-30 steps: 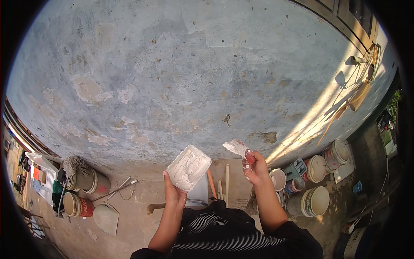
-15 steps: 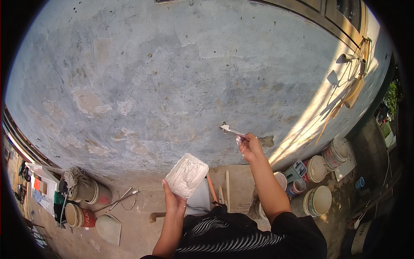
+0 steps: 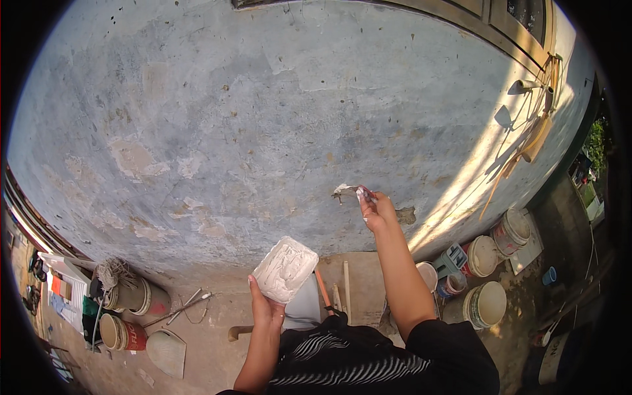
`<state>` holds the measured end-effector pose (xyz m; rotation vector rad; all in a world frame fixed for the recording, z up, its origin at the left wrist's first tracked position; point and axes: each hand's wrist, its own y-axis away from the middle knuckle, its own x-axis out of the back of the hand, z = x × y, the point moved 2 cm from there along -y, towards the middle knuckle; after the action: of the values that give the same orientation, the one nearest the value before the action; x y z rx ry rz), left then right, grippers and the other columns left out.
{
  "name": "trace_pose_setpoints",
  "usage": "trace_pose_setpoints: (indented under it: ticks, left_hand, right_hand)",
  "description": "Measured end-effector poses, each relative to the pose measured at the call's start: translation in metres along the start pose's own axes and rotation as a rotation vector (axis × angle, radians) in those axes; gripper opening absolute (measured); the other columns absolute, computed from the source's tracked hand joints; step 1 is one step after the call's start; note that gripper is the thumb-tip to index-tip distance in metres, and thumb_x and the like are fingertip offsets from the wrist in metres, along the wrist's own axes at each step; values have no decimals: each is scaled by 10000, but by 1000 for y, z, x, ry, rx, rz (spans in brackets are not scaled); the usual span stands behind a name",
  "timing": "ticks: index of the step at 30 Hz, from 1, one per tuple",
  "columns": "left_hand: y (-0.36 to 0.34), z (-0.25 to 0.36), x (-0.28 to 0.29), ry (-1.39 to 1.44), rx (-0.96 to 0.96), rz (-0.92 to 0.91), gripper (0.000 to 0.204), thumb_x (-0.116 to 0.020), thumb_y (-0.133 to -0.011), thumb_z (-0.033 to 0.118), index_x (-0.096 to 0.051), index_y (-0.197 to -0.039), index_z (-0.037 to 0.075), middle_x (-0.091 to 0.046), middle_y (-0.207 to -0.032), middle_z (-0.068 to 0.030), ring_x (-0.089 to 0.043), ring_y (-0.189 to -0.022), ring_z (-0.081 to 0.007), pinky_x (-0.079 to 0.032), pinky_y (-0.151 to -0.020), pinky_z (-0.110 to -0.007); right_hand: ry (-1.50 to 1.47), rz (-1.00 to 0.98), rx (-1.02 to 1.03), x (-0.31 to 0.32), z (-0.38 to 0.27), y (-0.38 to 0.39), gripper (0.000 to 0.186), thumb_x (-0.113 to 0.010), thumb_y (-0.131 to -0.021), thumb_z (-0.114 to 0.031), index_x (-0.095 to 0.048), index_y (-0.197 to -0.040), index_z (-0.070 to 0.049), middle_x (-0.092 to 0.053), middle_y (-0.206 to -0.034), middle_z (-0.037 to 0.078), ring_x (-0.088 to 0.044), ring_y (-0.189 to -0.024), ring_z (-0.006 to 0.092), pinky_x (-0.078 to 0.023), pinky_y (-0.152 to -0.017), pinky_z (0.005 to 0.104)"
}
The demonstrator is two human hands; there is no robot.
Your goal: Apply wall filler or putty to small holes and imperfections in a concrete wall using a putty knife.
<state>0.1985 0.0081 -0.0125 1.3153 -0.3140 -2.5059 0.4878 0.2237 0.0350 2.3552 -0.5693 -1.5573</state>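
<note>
My left hand (image 3: 266, 308) grips a white rectangular tub (image 3: 286, 268) by its near side, with thick white putty spread over its inside. Closed around the handle of a putty knife (image 3: 351, 190), my right hand (image 3: 376, 209) reaches up to the wall (image 3: 263, 131). The knife's tip meets the wall at a small dark hole (image 3: 338, 195), where some white putty shows. White smears mark the right fingers. A larger bare patch (image 3: 406, 215) of broken plaster lies just right of that hand.
Several paint buckets (image 3: 484, 257) stand at the right along the wall's foot, and more buckets (image 3: 122, 331) at the left beside a grey dustpan-like scoop (image 3: 165, 353). Wooden sticks (image 3: 347, 283) lie below the tub. Pipes and a yellow hose (image 3: 520, 158) hang at the right.
My right hand has moved slightly up and left, turning the putty knife flatter against the wall at the hole. The left hand and tub stay almost in place.
</note>
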Motion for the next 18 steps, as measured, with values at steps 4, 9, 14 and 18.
trace_pose_setpoints:
  ticks: [4,9,14,18]
  left_hand:
    - [0,-1,2,-4,3,-1,716,-395,-992,592,-381,-1456,47,-460,-1467,-135,-489,-1322,-292,-445,-1069,-450]
    - [4,1,8,-13,-4,6,713,-392,-993,592,-386,-1453,47,-463,-1465,-134,-491,-1320,-292,-443,-1070,-451]
    - [7,2,11,-12,-13,5,718,-391,-991,595,-389,-1451,43,-465,-1464,-135,-492,-1318,-295,-438,-1074,-452]
    - [11,5,14,-12,-7,23,724,-394,-988,600,-386,-1456,47,-465,-1466,-133,-487,-1324,-297,-434,-1077,-454]
  right_hand:
    - [-127,-85,-36,15,1,-3,126,-491,-934,-12,-546,-906,98,-641,-902,209,-681,-820,295,-641,-778,367]
    - [-141,-172,-25,27,1,5,116,-489,-940,-30,-554,-900,57,-650,-869,177,-678,-795,265,-635,-762,357]
    - [16,-283,-7,59,4,20,136,-509,-936,-93,-596,-936,11,-678,-877,137,-675,-770,211,-608,-663,299]
    - [172,-178,-7,63,7,26,131,-518,-923,-92,-604,-949,3,-686,-883,128,-676,-767,200,-595,-646,289]
